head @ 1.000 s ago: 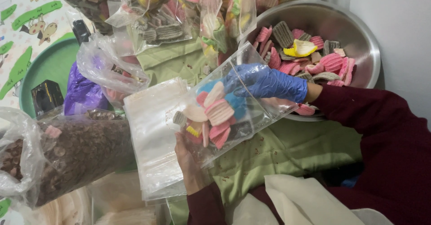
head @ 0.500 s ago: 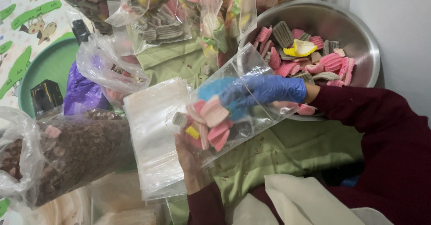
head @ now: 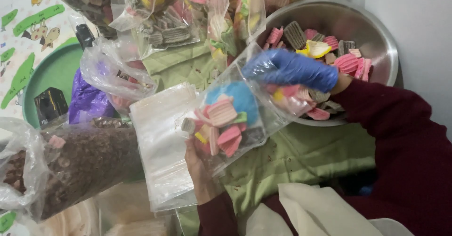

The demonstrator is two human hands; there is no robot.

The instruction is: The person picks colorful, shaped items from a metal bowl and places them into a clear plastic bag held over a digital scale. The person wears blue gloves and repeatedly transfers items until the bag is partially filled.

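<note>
The right hand (head: 294,69) wears a smooth blue rubbery glove with a faint sheen; the left hand (head: 202,170) is bare. Between them the clear bag (head: 240,109) is thin glossy plastic, crinkled, holding matt ridged wafer pieces (head: 221,113) in pink, yellow and brown. The stack of empty bags (head: 160,137) looks like frosted, slick plastic. The bowl (head: 372,33) is brushed metal, dully shining. The green cloth (head: 301,156) is matt woven fabric, creased. The sleeve (head: 400,137) is soft maroon knit. The tray (head: 52,76) is smooth green plastic.
</note>
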